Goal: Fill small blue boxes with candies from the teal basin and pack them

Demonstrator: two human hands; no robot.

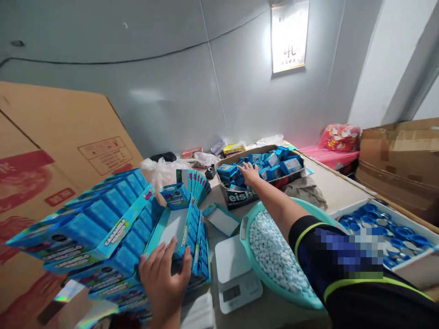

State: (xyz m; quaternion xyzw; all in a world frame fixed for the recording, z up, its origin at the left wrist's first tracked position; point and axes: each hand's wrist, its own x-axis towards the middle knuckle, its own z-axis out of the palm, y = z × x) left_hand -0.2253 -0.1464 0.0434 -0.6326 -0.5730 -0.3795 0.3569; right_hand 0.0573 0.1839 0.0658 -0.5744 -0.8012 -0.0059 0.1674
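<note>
Blue cardboard display boxes (pixel 116 228) under left hand (pixel 163 278), fingers spread; right hand (pixel 249 173) spread over small boxes (pixel 270 167).

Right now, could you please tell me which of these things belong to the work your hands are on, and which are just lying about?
In use: left hand on blue display cartons; right hand at a cardboard box of blue packets.

Lying about: teal basin of white pellets, digital scale, flattened cardboard, plastic bag.

Cardboard cartons (pixel 398 160) and a lit wall sign (pixel 288 36)
</note>
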